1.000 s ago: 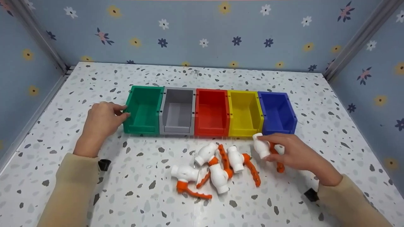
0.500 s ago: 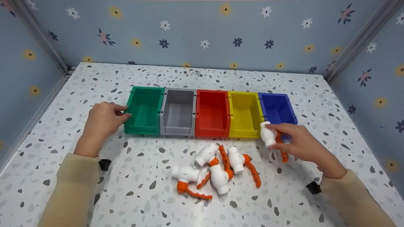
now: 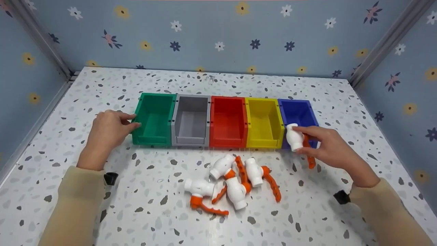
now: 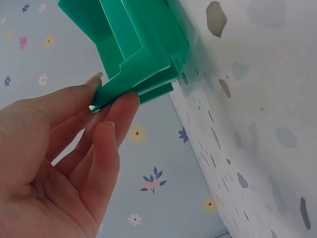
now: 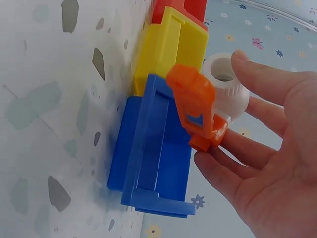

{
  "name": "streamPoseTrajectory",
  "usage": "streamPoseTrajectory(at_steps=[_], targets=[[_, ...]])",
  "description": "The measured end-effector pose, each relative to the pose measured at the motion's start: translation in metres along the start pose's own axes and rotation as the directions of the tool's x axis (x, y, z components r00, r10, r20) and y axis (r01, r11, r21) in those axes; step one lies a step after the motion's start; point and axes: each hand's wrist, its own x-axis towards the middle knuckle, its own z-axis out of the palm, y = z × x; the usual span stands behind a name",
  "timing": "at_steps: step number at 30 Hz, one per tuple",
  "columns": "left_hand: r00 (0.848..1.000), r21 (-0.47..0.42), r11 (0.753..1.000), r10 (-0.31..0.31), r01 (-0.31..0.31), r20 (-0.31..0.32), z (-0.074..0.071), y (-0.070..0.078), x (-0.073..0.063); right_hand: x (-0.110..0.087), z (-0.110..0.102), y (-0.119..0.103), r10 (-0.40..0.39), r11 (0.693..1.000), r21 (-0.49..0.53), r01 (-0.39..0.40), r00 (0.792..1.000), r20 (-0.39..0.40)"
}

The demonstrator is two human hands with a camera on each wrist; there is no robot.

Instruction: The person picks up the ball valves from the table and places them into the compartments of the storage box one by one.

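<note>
A white ball valve (image 3: 295, 137) with an orange lever handle (image 5: 194, 99) is held by my right hand (image 3: 329, 145), thumb and fingers pinching its white body. It hangs over the front of the blue bin (image 3: 298, 111), at the right end of a row. At the other end, my left hand (image 3: 108, 131) pinches the side rim of the green bin (image 3: 153, 140) between thumb and fingers, plain in the left wrist view (image 4: 74, 134). Several more ball valves (image 3: 236, 193) lie loosely grouped on the table in front of the bins.
Between the green and blue bins stand a grey bin (image 3: 191, 140), a red bin (image 3: 228, 142) and a yellow bin (image 3: 264, 142), side by side. The speckled table (image 3: 143, 218) is bounded by flower-patterned panels (image 3: 205, 34) at the back and sides.
My right hand has carried the ball valve up and away from the table's middle, from in front of the bins to over the blue bin's front. The left hand stays at the green bin.
</note>
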Motion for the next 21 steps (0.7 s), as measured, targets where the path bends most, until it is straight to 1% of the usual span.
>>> streamPoseTrajectory(at_steps=[4,8,15,18,21], targets=[[1.0,0.009,1.0,0.011,-0.011,-0.011,-0.001,-0.002,-0.001,0.003,-0.004,0.003,-0.009,1.0,-0.016,0.009,1.0,-0.021],[1.0,0.012,1.0,0.012,-0.011,-0.015,-0.001,-0.003,-0.001,0.006,-0.007,0.005,-0.002,1.0,-0.027,0.001,1.0,-0.018],[1.0,0.005,1.0,0.01,-0.01,-0.011,0.0,-0.002,-0.001,0.014,-0.011,0.008,0.075,0.997,0.003,-0.075,0.997,0.018],[1.0,0.002,1.0,0.011,-0.011,-0.015,0.0,-0.001,-0.001,0.016,-0.012,0.009,0.087,0.996,0.007,-0.087,0.996,0.03],[1.0,-0.002,1.0,0.003,-0.003,-0.015,0.0,-0.001,0.0,0.019,-0.013,0.009,0.09,0.996,-0.011,-0.09,0.995,0.037]])
